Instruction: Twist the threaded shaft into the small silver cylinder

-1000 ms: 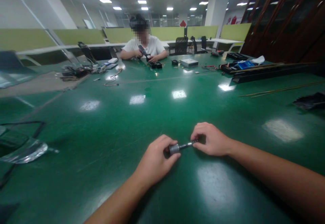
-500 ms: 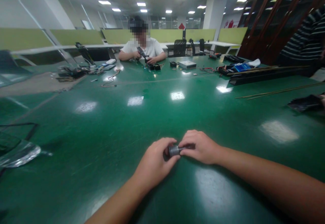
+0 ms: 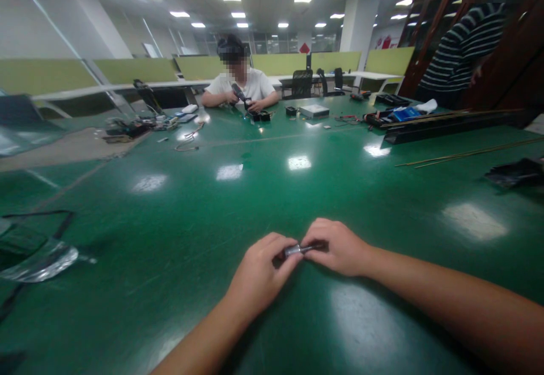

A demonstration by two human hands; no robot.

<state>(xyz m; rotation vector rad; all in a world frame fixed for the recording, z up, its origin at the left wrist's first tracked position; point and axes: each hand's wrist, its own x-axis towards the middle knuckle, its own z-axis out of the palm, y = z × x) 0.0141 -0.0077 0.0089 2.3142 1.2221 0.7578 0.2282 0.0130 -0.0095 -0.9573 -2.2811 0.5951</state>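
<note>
My left hand (image 3: 262, 264) grips a short grey metal cylinder (image 3: 292, 250) between thumb and fingers, low over the near part of the green table. A thin metal rod (image 3: 312, 247) sticks out of the cylinder's right end. My right hand (image 3: 335, 246) pinches this rod close to the cylinder, thumb below and fingers above. The two hands' fingertips nearly meet. The rod's far end lies partly hidden within my right hand, and my left fingers cover the cylinder's left end.
Across the green table (image 3: 204, 194) a person in a white shirt (image 3: 238, 86) holds a dark power tool (image 3: 238, 93). Another person in a striped top (image 3: 463, 46) stands at the right. Long black channels (image 3: 446, 126) and thin rods (image 3: 463, 153) lie right; clear plastic (image 3: 46, 259) lies left.
My right hand has slid left along the rod towards the cylinder. My left hand has tilted the cylinder slightly. The person in stripes has come into view at the right.
</note>
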